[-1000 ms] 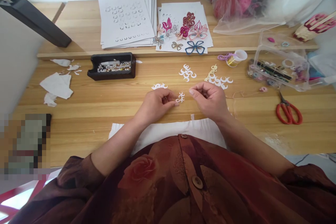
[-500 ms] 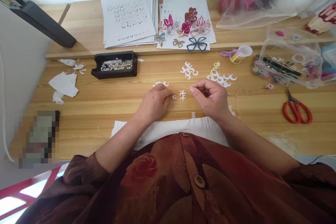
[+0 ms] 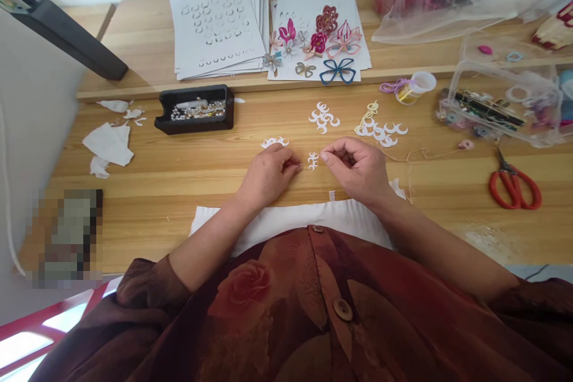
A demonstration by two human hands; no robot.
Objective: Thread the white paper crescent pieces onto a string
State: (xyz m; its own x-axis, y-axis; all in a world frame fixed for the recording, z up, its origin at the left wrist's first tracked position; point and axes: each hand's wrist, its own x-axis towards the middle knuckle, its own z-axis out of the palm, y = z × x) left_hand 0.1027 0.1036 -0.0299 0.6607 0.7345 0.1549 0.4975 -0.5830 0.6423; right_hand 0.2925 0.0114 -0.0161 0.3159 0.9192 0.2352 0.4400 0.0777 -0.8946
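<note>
My left hand (image 3: pixel 267 174) rests on the wooden table (image 3: pixel 179 185) with its fingers curled and the tips pinched together; what they hold is hidden. My right hand (image 3: pixel 358 167) is just to the right, thumb and forefinger pinched, and a thin thread (image 3: pixel 421 156) trails away from it to the right. Between the two sets of fingertips lies a small white paper cutout (image 3: pixel 313 160). More white curled cutouts lie just beyond: one cluster (image 3: pixel 274 142) by my left hand, another cluster (image 3: pixel 323 117) further back, and a third cluster (image 3: pixel 381 130) to the right.
A black tray of beads (image 3: pixel 194 108) sits at the back left, with paper scraps (image 3: pixel 107 144) beside it. On the raised shelf lie punched paper sheets (image 3: pixel 217 24) and finished paper flowers (image 3: pixel 320 42). Red scissors (image 3: pixel 514 186), a clear box (image 3: pixel 496 104) and a wire spool (image 3: pixel 412 88) are at the right.
My left fingertips have closed over the spot where a tiny ring lay beside the cutout. The view has shifted slightly; both hands stay in nearly the same place.
</note>
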